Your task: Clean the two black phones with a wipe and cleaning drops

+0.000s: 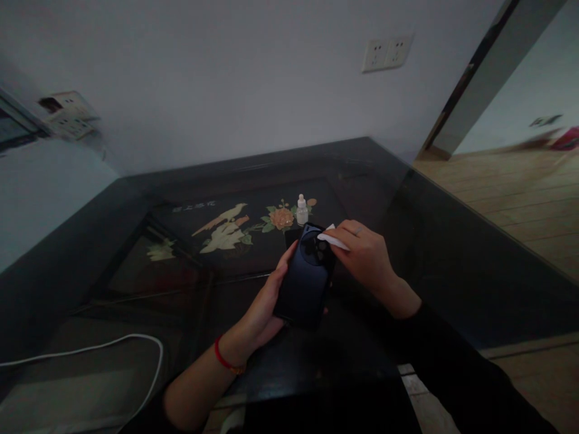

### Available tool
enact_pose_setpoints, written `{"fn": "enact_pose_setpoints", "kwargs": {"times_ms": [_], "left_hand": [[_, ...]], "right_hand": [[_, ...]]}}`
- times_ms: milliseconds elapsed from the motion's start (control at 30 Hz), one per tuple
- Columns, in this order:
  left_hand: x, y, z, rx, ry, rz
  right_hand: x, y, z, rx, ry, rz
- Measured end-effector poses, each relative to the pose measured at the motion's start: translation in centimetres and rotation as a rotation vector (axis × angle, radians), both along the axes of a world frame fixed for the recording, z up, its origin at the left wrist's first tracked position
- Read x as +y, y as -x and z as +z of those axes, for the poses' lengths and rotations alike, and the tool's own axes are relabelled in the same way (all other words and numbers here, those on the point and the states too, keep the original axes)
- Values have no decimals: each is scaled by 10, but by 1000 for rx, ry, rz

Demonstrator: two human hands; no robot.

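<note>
A dark smartphone (303, 283) lies in my left hand (268, 301), back side up, with the fingers wrapped around its edges. My right hand (362, 250) pinches a small white wipe (333, 242) against the round camera area at the phone's upper end. Part of the wipe is hidden under my right fingers. Just beyond the phone, a small clear dropper bottle (302, 211) with a white top stands upright on the dark glossy table (389, 193).
Bird and flower pictures (226, 232) decorate the tabletop. A white cable (113, 340) curves across the near left. Behind the table rises a pale wall with sockets (386, 54). Wooden floor (488, 211) shows on the right.
</note>
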State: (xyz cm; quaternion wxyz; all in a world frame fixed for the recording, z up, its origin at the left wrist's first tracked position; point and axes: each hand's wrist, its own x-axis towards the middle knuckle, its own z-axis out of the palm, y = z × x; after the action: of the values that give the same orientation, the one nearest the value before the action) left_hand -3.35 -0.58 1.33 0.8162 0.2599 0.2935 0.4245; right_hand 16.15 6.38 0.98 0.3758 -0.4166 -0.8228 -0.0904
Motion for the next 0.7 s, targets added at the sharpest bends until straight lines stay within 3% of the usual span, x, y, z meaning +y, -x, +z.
{"fn": "enact_pose_setpoints", "kwargs": {"times_ms": [233,400,533,700], "left_hand": [[8,5,4,-90,88,71],[9,9,3,-168,210,112],[11,12,3,-180,188,139],[10,13,-4,-95,75,31]], "right_hand": [[-4,5,4,330,151,116],[-13,19,2,462,362,199],[-18,25,-1,540,465,239],[-21,24,3,631,555,299]]}}
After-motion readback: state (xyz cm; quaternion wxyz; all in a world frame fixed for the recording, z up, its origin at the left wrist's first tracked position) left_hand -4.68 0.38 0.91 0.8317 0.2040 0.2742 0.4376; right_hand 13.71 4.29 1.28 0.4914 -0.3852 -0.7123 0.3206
